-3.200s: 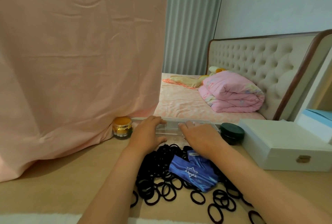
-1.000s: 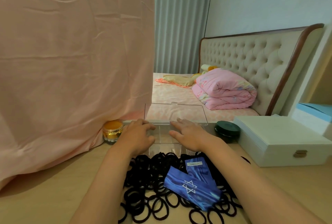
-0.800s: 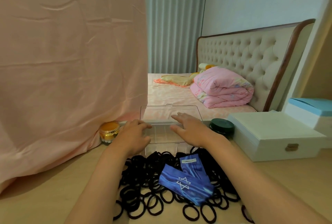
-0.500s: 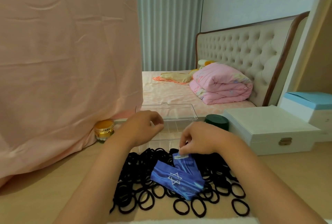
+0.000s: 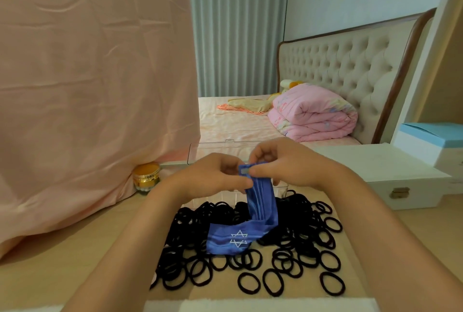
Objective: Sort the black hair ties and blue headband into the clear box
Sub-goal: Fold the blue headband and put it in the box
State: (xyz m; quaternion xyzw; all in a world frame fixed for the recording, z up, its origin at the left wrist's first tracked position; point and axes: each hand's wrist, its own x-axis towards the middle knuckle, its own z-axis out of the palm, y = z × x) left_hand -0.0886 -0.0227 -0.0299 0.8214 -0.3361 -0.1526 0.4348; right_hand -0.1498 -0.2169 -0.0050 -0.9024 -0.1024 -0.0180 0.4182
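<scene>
I see my left hand (image 5: 215, 179) and right hand (image 5: 283, 165) both pinching the one blue headband (image 5: 260, 207) up by one end. Its other end lies on the black hair ties (image 5: 298, 249), too many to count, beside one open clear box (image 5: 213, 147).

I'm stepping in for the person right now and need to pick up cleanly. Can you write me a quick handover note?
Hands: left hand and right hand both pinch the top end of the blue fabric headband, lifted off the pile.
Things: its star-printed lower end lies on the heap of black elastic hair ties on the light wooden table; the clear plastic box stands behind the heap, lid up.
Done: box opened, headband partly lifted.
Left: headband into the box, then the hair ties; the hands hide most of the box's inside.
</scene>
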